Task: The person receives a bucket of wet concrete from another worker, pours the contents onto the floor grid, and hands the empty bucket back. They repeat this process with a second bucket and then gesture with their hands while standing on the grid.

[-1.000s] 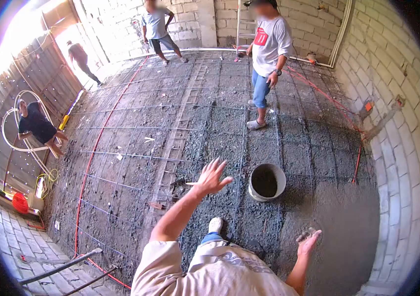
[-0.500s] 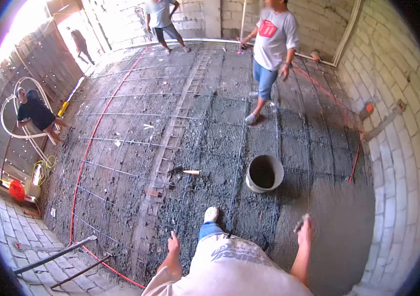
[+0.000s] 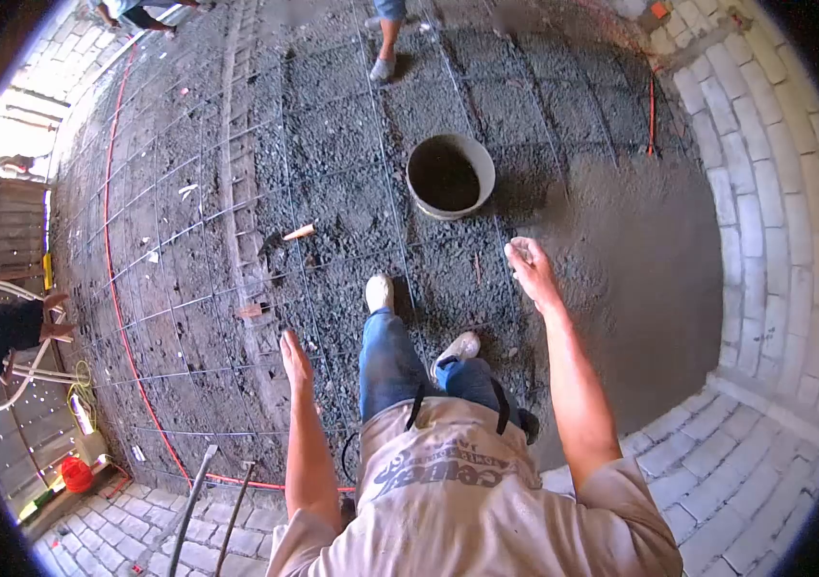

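Observation:
My left hand [image 3: 297, 365] is raised over the gravel with its fingers stretched out, seen edge-on and holding nothing. My right hand [image 3: 532, 273] reaches forward above the edge of the smooth wet concrete [image 3: 659, 279]. Grey smears cover its loosely bent fingers, and no object shows in it. Just beyond that hand, a pale bucket [image 3: 484, 165] with a dark inside stands upright on the gravel. A tool with a light wooden handle [image 3: 300, 232] and a dark head lies forward of my left hand. Neither hand touches the bucket or the tool.
Thin steel bars [image 3: 164, 239] form a grid over rough ground. A red hose or conduit [image 3: 108, 207] runs along the left. Block walls [image 3: 765, 192] rise at right. One co-worker's leg [image 3: 387, 43] shows ahead; a person [image 3: 15, 325] is at far left near coiled white tubing.
My view has tipped down and turned, so the bucket and co-workers appear higher in the picture. Both hands have come up in front of me, the right one farther forward. Both shoes now show.

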Action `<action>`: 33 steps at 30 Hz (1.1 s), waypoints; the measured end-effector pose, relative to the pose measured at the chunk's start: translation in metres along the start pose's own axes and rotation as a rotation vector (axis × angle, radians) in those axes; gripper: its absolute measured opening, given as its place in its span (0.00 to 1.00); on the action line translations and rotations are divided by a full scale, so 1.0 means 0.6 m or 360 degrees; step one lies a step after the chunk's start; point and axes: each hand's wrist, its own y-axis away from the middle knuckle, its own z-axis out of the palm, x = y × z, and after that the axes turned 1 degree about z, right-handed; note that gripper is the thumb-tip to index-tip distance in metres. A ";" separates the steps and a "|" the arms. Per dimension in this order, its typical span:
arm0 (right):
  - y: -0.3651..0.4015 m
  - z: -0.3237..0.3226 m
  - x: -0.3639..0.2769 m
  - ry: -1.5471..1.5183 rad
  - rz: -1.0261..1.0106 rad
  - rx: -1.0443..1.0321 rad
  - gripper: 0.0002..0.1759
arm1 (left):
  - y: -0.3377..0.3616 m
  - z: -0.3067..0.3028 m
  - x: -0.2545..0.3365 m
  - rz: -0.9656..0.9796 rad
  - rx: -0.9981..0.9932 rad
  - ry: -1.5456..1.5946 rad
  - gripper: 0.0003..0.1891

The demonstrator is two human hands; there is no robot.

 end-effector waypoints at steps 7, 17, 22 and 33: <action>-0.086 0.101 0.167 -0.0036 0.0582 0.0014 0.27 | -0.079 0.054 -0.042 -0.0727 -0.0215 0.0208 0.38; -0.337 0.255 0.292 -0.0698 0.1396 0.0115 0.41 | -0.411 0.359 0.000 -0.0865 -0.0676 0.0265 0.40; -0.428 0.308 0.386 -0.1567 0.1488 0.0467 0.48 | -0.410 0.386 0.005 -0.0703 -0.0933 0.0083 0.35; -0.495 0.372 0.310 -0.1847 0.1195 0.0634 0.40 | -0.323 0.051 -0.074 -0.1140 -0.0474 -0.0703 0.33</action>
